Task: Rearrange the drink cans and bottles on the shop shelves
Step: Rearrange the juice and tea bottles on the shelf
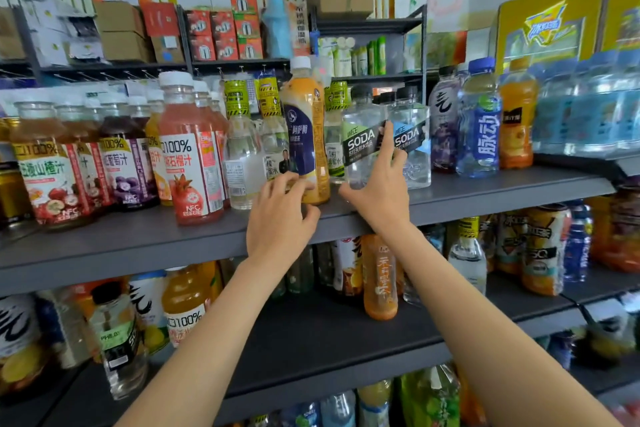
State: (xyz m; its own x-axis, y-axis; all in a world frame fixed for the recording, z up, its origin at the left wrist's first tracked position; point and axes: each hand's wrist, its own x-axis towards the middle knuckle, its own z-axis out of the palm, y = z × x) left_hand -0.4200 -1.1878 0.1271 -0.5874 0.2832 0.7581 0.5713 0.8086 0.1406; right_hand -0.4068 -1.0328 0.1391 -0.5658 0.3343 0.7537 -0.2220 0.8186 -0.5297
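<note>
Both hands reach up to the grey upper shelf, near the middle of its front edge; the left hand has its fingers curled against the base of one tall orange milk-tea bottle with a white cap and dark blue label, which stands upright just behind the front edge, though whether the hand truly grips it or only touches it cannot be told; the right hand lies with straight, spread fingers pressed on the clear SODA bottle with the green-topped label, its fingertips reaching the gap toward the second SODA bottle with the blue-topped label; these two black-capped bottles stand touching side by side, just right of the milk-tea bottle; toward the shelf's left end stand juice bottles with white caps, the nearest one a red pomegranate juice bottle set closest to the front edge; between it and the milk-tea bottle stands a clear water bottle; toward the right end stand one dark purple bottle, one blue bottle and one orange juice bottle in a row; the lower shelf carries more bottles, too blurred to count.
</note>
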